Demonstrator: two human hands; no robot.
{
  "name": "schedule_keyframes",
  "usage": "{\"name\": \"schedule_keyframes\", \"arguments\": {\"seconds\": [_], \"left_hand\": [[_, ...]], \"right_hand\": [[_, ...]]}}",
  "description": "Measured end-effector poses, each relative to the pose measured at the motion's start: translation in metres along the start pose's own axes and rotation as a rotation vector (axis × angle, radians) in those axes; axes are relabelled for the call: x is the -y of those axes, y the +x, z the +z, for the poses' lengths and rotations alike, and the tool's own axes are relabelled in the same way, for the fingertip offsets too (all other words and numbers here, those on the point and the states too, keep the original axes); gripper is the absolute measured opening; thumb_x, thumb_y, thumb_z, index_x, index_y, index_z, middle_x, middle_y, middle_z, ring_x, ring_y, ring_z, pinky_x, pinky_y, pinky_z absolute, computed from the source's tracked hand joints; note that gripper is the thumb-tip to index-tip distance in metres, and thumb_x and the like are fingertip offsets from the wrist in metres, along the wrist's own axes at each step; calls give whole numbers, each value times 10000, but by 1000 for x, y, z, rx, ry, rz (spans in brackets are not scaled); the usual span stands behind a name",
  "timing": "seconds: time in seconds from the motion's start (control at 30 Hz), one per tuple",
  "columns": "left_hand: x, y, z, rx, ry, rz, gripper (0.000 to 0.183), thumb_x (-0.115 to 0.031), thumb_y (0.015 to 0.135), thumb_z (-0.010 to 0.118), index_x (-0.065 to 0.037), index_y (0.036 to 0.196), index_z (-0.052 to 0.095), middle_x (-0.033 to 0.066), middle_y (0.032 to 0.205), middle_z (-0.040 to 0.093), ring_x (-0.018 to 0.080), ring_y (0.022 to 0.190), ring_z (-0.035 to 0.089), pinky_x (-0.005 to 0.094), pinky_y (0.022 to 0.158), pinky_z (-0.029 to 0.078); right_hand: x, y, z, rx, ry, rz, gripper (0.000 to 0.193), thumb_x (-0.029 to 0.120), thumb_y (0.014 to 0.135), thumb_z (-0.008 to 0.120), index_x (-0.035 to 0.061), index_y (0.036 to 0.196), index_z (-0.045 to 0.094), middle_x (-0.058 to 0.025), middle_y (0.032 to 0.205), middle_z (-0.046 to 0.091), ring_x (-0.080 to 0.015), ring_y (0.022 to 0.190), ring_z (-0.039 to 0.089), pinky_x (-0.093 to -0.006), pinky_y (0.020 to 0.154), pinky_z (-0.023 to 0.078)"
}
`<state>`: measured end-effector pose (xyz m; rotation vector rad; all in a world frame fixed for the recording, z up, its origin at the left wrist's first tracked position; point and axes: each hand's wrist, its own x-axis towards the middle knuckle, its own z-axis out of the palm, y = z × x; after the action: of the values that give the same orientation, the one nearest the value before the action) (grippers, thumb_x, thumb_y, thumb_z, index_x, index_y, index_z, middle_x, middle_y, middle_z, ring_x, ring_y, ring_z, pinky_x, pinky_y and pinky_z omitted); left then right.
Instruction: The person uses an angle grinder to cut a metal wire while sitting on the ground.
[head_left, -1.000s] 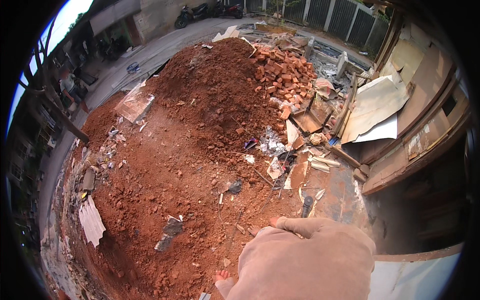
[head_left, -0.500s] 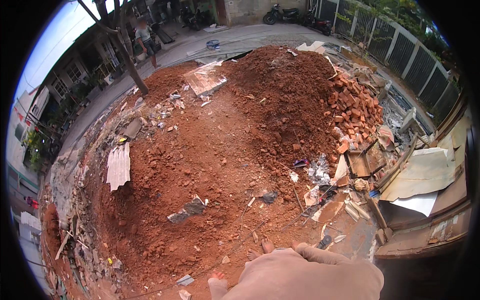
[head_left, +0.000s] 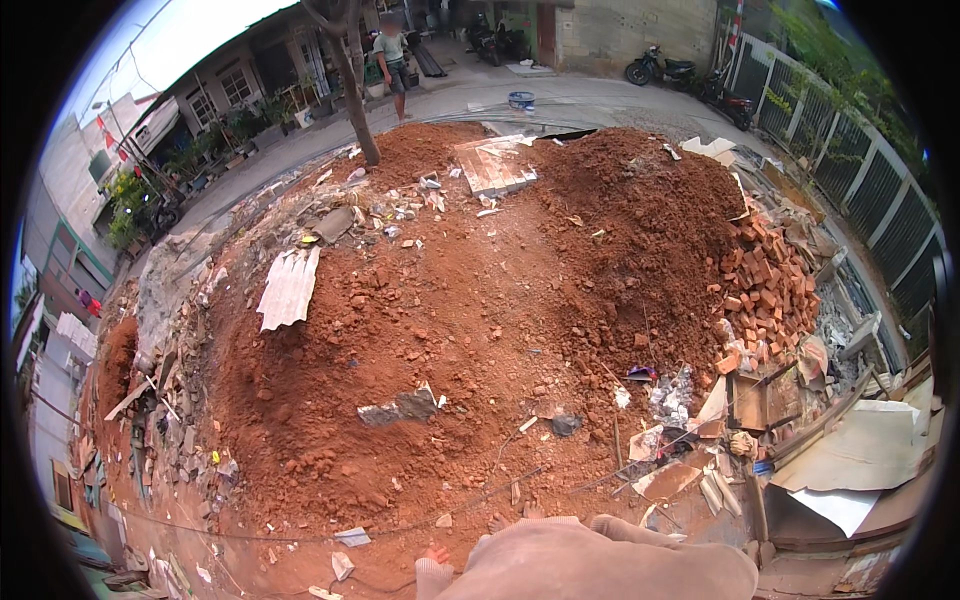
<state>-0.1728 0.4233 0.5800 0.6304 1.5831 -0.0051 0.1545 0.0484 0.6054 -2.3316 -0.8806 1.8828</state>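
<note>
My left hand (head_left: 437,555) shows only as a few fingertips past the cuff of a light brown sleeve (head_left: 434,577), low in the view. The fingers look apart, with nothing visible in them, over reddish soil. My right sleeve (head_left: 630,530) bends across the lower edge, and the hand at its end is hidden. Bare toes (head_left: 533,511) peek out just beyond my clothing. A flat grey piece (head_left: 352,537) and a pale broken chunk (head_left: 342,566) lie on the soil left of my left hand.
A red soil mound (head_left: 640,230) rises ahead, with a brick heap (head_left: 770,290) at its right. Corrugated sheet (head_left: 290,288) and concrete chunks (head_left: 400,405) lie on the slope. Wooden boards and sheets (head_left: 850,450) crowd the right. A person (head_left: 391,65) stands by a tree (head_left: 352,90).
The view has tilted up and turned left, so the scene sits lower and farther right. My toes are more covered by my clothing. My left hand stays near the same place in the picture.
</note>
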Motion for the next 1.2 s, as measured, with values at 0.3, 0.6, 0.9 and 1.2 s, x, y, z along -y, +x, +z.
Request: {"name": "schedule_keyframes", "arguments": {"seconds": [0.3, 0.6, 0.9, 1.2], "left_hand": [[11, -3, -8, -206, -129, -115, 370, -310, 1001, 490, -31, 1243, 507, 121, 1052, 682, 280, 844, 669, 445, 673, 548], [-11, -7, 8, -68, -14, -53, 407, -315, 993, 507, -46, 1299, 486, 120, 1101, 690, 263, 781, 679, 440, 672, 546], [5, -8, -4, -89, -30, -66, 419, -355, 995, 522, -29, 1259, 526, 109, 1070, 701, 256, 787, 694, 412, 649, 547], [23, -18, 0, -155, -39, -92, 350, -346, 966, 574, -29, 1107, 619, 117, 956, 705, 227, 655, 669, 385, 585, 544]], "right_hand": [[-19, 23, 6, -53, 56, 39, 420, 386, 739, 754, 100, 1046, 738, -98, 939, 726, -197, 833, 662, -408, 741, 533], [-32, 16, 9, -76, -3, -18, 447, 467, 745, 726, 109, 1011, 743, -122, 941, 721, -212, 844, 670, -404, 731, 529], [-40, 68, 22, -98, 15, -31, 515, 542, 759, 677, 99, 1015, 739, -158, 1044, 713, -278, 985, 681, -411, 813, 531], [24, 32, -58, -219, 40, 94, 527, 538, 783, 652, 92, 1055, 724, -169, 1066, 706, -301, 1036, 660, -417, 867, 518]]}}
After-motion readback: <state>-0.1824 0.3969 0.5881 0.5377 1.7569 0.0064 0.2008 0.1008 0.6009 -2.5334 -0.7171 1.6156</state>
